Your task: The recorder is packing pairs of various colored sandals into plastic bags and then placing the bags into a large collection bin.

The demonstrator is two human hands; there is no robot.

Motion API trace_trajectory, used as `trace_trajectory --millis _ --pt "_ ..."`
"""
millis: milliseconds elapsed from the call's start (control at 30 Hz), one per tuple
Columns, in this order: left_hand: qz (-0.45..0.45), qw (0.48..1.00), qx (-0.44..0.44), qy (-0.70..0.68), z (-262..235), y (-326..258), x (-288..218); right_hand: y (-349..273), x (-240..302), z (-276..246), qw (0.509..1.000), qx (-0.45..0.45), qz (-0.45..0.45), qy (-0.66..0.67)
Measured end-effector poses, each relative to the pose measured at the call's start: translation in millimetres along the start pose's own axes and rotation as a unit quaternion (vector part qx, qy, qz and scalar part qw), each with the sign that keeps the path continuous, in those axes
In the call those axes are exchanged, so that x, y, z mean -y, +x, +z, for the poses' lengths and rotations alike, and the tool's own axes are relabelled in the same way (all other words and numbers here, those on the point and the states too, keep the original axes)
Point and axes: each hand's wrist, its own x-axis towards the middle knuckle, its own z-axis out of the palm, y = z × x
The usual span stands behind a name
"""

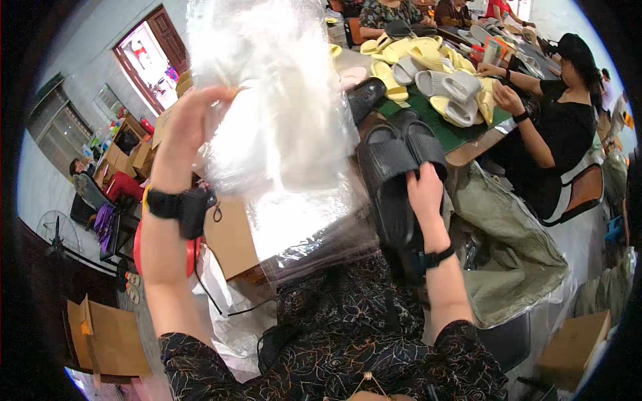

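In my raised left hand [195, 115] is the edge of a clear plastic bag [281, 154], pinched between the fingers. The bag hangs in front of me, wide and glossy, and hides part of the table behind it. My right hand [426, 194] grips a pair of black slide sandals [391, 194] by their straps, just to the right of the bag. The two sandals lie side by side, toes pointing away from me. Beyond them, another black slide [366, 97] rests at the table's near edge.
A green-topped table [455, 137] carries piled yellow slides [391, 80] and grey slides [435, 83]. A person in black [568, 113] sits at its right. An olive sack [515, 267] stands below. Cardboard boxes [114, 337] are at lower left and right.
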Motion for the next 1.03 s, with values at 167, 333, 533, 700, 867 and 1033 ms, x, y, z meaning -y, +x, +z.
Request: trace_trajectory --millis 167,333,533,700,867,1033 --pt "-0.027 0.995 -0.039 0.093 -31.7 -85.3 -43.1 93.3 8.2 42.4 0.995 0.045 -0.046 -0.079" --pt "-0.068 0.983 0.037 0.168 -53.1 -127.5 -58.6 177.1 31.6 39.7 0.981 0.163 0.005 -0.103" --pt "-0.074 0.844 0.157 0.507 -59.4 -143.1 -86.4 136.8 130.7 -13.0 0.946 -0.021 -0.126 0.297" --pt "0.162 0.676 0.194 0.693 -29.0 -153.5 -106.5 135.5 171.5 -72.4 0.872 0.106 -0.116 0.463" --pt "0.187 0.627 0.242 0.716 9.5 -163.9 -110.6 87.8 228.0 -64.6 0.795 0.335 -0.175 0.475" --pt "0.158 0.605 0.218 0.75 23.0 -157.4 -114.1 21.5 234.4 -22.9 0.629 0.585 -0.168 0.484"
